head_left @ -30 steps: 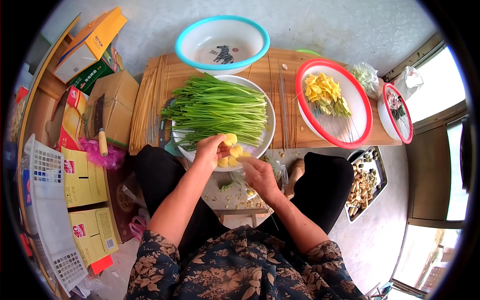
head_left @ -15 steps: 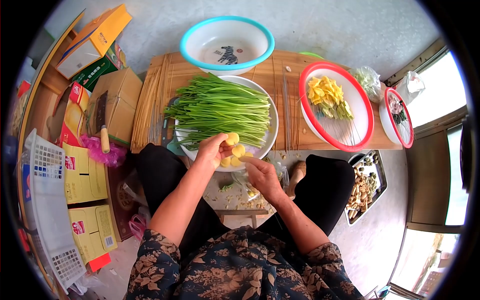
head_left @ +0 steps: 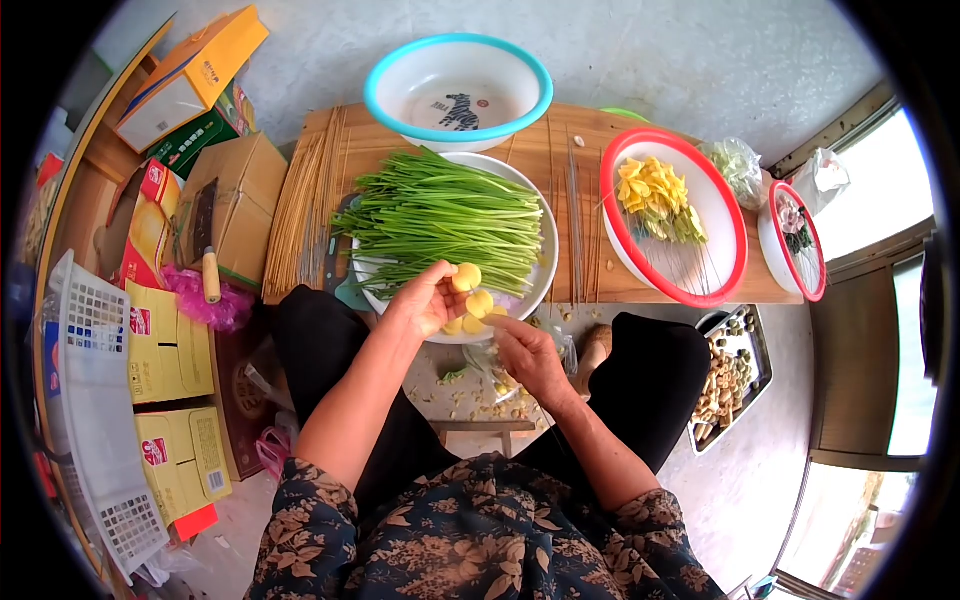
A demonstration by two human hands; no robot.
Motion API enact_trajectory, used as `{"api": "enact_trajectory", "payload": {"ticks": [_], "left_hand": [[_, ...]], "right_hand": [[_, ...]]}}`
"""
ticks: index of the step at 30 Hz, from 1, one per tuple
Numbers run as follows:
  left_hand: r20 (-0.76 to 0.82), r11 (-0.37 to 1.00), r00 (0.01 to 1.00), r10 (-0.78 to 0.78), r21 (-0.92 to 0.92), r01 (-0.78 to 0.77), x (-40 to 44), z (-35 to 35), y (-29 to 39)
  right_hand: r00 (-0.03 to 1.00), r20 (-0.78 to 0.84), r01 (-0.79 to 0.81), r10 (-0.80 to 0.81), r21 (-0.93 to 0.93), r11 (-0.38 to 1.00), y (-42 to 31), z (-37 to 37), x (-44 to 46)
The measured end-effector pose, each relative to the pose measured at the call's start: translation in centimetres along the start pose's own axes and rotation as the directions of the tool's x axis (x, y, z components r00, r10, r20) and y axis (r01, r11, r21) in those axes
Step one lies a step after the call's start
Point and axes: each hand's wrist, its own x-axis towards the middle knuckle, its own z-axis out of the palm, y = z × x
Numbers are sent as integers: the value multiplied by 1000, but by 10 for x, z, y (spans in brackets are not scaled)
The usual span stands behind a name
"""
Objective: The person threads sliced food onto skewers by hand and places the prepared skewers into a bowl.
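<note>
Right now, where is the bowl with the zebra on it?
In the head view, the zebra bowl is at the top, left of the red-rimmed bowl, at the table's far edge, just beyond the plate of green stalks.

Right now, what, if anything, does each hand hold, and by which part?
The left hand holds yellow slices, the top one by its left edge; what the right hand grips cannot be told.

Food-prep area: basins (head_left: pixel 410 95), greens (head_left: pixel 445 215), skewers (head_left: pixel 312 200).
</note>
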Motion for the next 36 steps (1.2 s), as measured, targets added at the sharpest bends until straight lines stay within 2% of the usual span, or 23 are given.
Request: {"api": "enact_trajectory", "payload": {"ticks": [5, 12, 20, 24, 26, 30, 32, 36], "left_hand": [[30, 999, 999, -19, -39, 21, -4, 3, 1], [44, 997, 996, -72, -4, 72, -4, 3, 4], [86, 998, 994, -67, 0, 68, -17, 17, 5], [92, 999, 995, -45, -3, 45, -16, 16, 3], [87, 999, 995, -40, 15, 39, -15, 14, 2], [79, 999, 996, -35, 28, 33, -11, 12, 1], [77, 999, 996, -33, 37, 31, -12, 15, 1], [77, 999, 997, -19, 45, 16, -11, 16, 1]], "right_hand": [[998, -29, 50, -51, -34, 998, 8, 0, 1], [993, -67, 96, -101, -72, 993, 17, 1, 4], [1000, -16, -20, 23, 127, 992, 9, 0, 4], [999, -21, -27, 30, 135, 991, 12, -2, 7], [998, -56, -12, 14, 35, 999, 13, -1, 7], [997, -75, 19, -21, -18, 1000, 14, -1, 9], [993, 21, -115, 114, 227, 967, 7, -2, 7], [997, -26, -74, 79, 142, 987, 14, -1, 10]]}}
